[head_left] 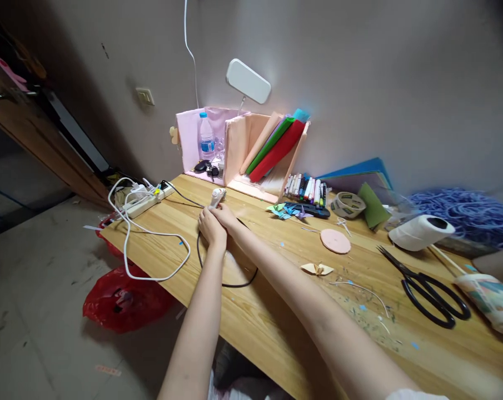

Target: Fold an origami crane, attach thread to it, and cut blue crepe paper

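Both my arms reach forward over a wooden table (276,333). My left hand (210,229) and my right hand (225,214) are pressed together around the base of a small white glue gun (217,196) that lies near the table's far side. Its black cord (230,284) loops across the wood toward me and runs back to a white power strip (145,203) at the left corner. Which hand bears the gun's weight I cannot tell; both touch it.
A white cable (159,275) loops near the left edge. A pink paper disc (335,241), a folded paper crane (317,269), black scissors (430,291), a tape roll (348,204), a tissue roll (420,231), markers (306,188) and an organizer with a water bottle (207,137) lie around. A red bag (121,300) is on the floor.
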A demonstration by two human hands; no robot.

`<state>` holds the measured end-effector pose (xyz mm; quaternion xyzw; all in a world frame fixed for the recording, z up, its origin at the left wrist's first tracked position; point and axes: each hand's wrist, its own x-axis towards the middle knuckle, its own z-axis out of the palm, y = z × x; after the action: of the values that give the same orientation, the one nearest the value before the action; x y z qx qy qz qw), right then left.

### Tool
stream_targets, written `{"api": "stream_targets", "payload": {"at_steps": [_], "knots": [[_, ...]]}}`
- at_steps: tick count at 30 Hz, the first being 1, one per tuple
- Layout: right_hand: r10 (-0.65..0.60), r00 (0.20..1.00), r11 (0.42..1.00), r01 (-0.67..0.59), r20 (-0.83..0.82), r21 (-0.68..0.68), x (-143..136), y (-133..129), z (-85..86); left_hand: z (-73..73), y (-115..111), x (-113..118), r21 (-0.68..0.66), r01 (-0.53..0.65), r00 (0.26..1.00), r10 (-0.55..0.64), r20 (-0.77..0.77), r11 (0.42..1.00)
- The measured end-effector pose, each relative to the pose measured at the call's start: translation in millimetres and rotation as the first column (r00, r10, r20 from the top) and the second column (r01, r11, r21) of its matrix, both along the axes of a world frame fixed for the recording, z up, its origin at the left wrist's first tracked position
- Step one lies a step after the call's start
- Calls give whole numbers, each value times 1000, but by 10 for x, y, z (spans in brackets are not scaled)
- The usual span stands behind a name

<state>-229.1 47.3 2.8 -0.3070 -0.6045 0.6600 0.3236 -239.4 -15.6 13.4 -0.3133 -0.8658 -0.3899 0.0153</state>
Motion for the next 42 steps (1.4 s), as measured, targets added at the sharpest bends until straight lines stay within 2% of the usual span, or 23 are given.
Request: {"api": "stream_targets", "payload": {"at_steps": [3,6,8,10,12,13,14,16,18,20,23,26,28,31,33,36,38,42], "knots": [[-41,999,998,43,35,-43,23,-52,104,33,-45,20,-8,4,1000,-4,-8,1000],[-41,998,997,44,43,-68,94,-157,267,143,-153,70,-3,26,999,-26,-20,1000],[-22,999,996,24,29,-87,206,-233,405,293,-265,133,0,77,997,-77,-33,997],[10,1000,994,-11,-5,-106,395,-304,574,502,-415,232,13,194,979,-192,-65,981],[53,996,990,-61,-70,-127,670,-374,777,730,-602,377,116,306,952,-303,-39,945],[75,991,985,-91,-114,-144,839,-413,890,836,-705,467,189,344,936,-352,8,920],[91,967,974,-137,-238,-183,1026,-457,1007,928,-809,568,248,386,911,-409,48,889],[90,908,964,-183,-409,-195,1436,-561,1234,1060,-995,790,347,502,819,-565,104,792],[46,885,980,-131,-463,-152,1868,-685,1412,1122,-1107,1014,414,606,699,-703,131,679],[-25,917,997,-3,-398,-71,2292,-809,1497,1124,-1111,1218,368,720,572,-803,166,589],[-241,955,963,257,-174,78,2884,-954,1401,1018,-918,1453,172,864,445,-878,177,473],[-398,915,896,403,-68,186,3406,-1018,1096,777,-584,1591,-64,926,377,-917,128,372],[-392,918,907,375,55,191,3689,-1025,860,580,-342,1636,-165,937,329,-936,128,307],[-344,918,936,316,200,156,3970,-1015,563,340,-37,1658,-175,939,331,-911,244,295],[-296,920,955,278,255,105,4064,-1004,428,249,89,1651,-158,947,314,-911,267,280],[-227,933,972,236,278,0,4120,-963,315,184,147,1616,-145,962,262,-933,248,232],[-168,941,979,193,293,-59,4138,-909,281,157,127,1582,-153,964,253,-932,260,219],[-90,951,983,131,295,-125,4185,-740,225,100,73,1522,-183,949,301,-910,285,257]]}}
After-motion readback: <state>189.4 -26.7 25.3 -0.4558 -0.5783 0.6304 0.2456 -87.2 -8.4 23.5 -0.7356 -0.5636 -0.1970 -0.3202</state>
